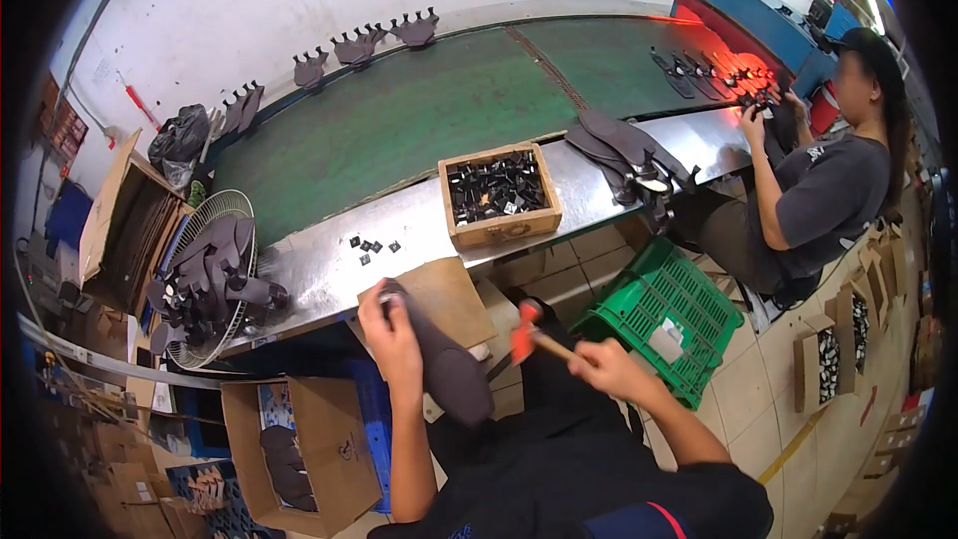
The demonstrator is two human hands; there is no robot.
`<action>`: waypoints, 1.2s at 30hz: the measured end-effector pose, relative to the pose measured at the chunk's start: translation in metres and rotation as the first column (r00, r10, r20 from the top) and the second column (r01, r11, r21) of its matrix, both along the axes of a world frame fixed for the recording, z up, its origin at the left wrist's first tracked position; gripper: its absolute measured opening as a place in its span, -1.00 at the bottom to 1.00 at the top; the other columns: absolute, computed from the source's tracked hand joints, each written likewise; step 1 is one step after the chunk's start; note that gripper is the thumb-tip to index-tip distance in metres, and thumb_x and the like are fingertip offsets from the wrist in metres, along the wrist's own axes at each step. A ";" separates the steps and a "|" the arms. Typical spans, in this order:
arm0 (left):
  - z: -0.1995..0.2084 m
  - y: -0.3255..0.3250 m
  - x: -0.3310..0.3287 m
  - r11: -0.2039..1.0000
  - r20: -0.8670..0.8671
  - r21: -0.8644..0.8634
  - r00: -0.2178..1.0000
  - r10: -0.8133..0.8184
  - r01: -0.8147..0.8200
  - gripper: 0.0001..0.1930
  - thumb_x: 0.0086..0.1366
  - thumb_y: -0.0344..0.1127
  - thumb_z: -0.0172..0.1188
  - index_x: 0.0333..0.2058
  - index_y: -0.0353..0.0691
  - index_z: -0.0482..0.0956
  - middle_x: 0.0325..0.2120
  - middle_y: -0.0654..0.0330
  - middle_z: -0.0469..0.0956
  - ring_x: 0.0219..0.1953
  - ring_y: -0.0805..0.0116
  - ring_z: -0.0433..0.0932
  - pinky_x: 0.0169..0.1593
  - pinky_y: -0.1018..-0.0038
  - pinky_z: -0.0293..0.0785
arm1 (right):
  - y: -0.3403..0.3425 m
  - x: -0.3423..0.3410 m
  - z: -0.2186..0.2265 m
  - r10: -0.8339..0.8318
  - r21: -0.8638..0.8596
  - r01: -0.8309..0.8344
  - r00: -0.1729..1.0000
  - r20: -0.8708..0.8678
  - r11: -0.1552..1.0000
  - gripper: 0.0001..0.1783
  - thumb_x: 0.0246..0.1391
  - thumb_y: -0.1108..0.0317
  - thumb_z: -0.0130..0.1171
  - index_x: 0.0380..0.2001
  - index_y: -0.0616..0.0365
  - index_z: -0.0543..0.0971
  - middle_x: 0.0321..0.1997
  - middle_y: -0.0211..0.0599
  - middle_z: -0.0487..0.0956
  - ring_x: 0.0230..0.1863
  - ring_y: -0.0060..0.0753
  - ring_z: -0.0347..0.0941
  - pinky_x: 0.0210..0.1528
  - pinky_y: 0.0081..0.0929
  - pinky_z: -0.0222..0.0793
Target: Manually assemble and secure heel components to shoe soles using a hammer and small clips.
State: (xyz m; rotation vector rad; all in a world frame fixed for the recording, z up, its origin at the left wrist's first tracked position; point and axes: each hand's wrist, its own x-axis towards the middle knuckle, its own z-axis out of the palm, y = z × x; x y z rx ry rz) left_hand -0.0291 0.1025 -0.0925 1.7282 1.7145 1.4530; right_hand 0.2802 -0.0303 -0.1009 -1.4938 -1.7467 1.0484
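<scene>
- Over at the left, small black pieces (366, 247) are seen scattered on the metal bench (309, 274)
- Now the left hand (395, 341): fingers closed on the far, narrower end of a dark sole (451, 369)
- That sole is held at the tan board (454, 297), its long axis slanted from far left to near right, broad rounded end pointed near; whether the board is touched cannot be told
- Hammering at the gripped end appears to be in hand; steadiness and careful aim seem called for
- Rightward, a red-headed hammer (526, 336) is held clear, its handle wrapped by the right hand (611, 369), fingers curled tight
</scene>
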 end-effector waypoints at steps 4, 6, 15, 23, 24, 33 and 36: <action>0.028 0.010 0.028 0.994 -0.377 0.030 0.920 0.108 -0.105 -0.66 0.37 -0.33 0.15 0.08 -0.29 0.51 0.09 -0.10 0.43 0.14 -0.01 0.39 0.24 0.19 0.28 | -0.068 0.040 -0.010 -0.318 -0.366 0.190 0.889 -0.330 0.911 -0.72 0.16 0.21 0.32 -0.45 0.13 0.49 -0.69 -0.52 0.43 -0.71 -0.67 0.35 -0.64 -0.62 0.20; 0.045 0.035 0.050 0.995 -0.362 0.060 0.931 -0.052 0.080 -0.71 0.32 -0.40 0.18 0.01 -0.30 0.55 -0.02 -0.07 0.52 0.02 -0.02 0.49 0.14 0.22 0.39 | -0.076 0.050 -0.010 -0.516 -0.374 0.376 0.747 -0.418 0.848 -0.79 0.19 0.29 0.29 -0.42 0.13 0.50 -0.67 -0.55 0.41 -0.70 -0.68 0.32 -0.65 -0.60 0.18; 0.016 0.200 0.155 0.877 -0.698 0.070 0.652 -0.297 0.475 -0.87 0.18 -0.49 0.18 -0.28 -0.29 0.60 -0.30 0.03 0.58 -0.14 0.03 0.57 -0.06 0.19 0.53 | -0.039 0.076 -0.026 -0.682 -0.434 0.528 0.609 -0.405 0.730 -0.78 0.27 0.26 0.21 -0.32 0.21 0.53 -0.71 -0.62 0.28 -0.79 -0.75 0.12 -0.75 -0.62 0.02; 0.023 0.201 0.158 0.848 -0.819 -0.070 0.455 -0.349 0.525 -0.84 0.16 -0.50 0.12 -0.33 -0.26 0.67 -0.31 0.02 0.62 -0.14 0.05 0.60 -0.09 0.20 0.57 | 0.002 0.053 -0.021 -0.608 -0.340 0.506 0.692 -0.389 0.793 -0.78 0.23 0.27 0.22 -0.30 0.24 0.64 -0.61 -0.63 0.37 -0.57 -0.73 0.18 -0.49 -0.59 0.10; 0.023 0.202 0.153 0.852 -0.823 -0.069 0.453 -0.342 0.519 -0.84 0.16 -0.50 0.12 -0.33 -0.26 0.67 -0.31 0.02 0.62 -0.14 0.05 0.60 -0.09 0.20 0.57 | 0.008 0.051 -0.021 -0.601 -0.339 0.498 0.694 -0.396 0.798 -0.78 0.23 0.27 0.22 -0.30 0.24 0.64 -0.61 -0.63 0.37 -0.57 -0.73 0.18 -0.49 -0.59 0.10; 0.038 0.204 0.175 0.854 -0.461 -0.304 0.719 -0.520 0.422 -0.82 0.11 -0.33 0.28 -0.37 -0.31 0.73 -0.45 -0.13 0.66 -0.39 -0.06 0.67 -0.24 0.21 0.60 | 0.041 0.030 0.000 -0.446 -0.212 0.399 0.703 -0.554 0.892 -0.82 0.30 0.34 0.14 -0.25 0.25 0.61 -0.69 -0.66 0.33 -0.74 -0.80 0.15 -0.68 -0.66 -0.01; 0.041 0.201 0.170 0.855 -0.339 -0.236 0.786 -0.517 0.461 -0.82 0.08 -0.31 0.34 -0.39 -0.31 0.74 -0.48 -0.11 0.66 -0.42 -0.02 0.66 -0.29 0.25 0.58 | 0.045 0.027 0.008 -0.388 -0.151 0.380 0.691 -0.609 0.913 -0.76 0.31 0.31 0.15 -0.12 0.29 0.57 -0.72 -0.63 0.30 -0.81 -0.78 0.12 -0.76 -0.68 0.02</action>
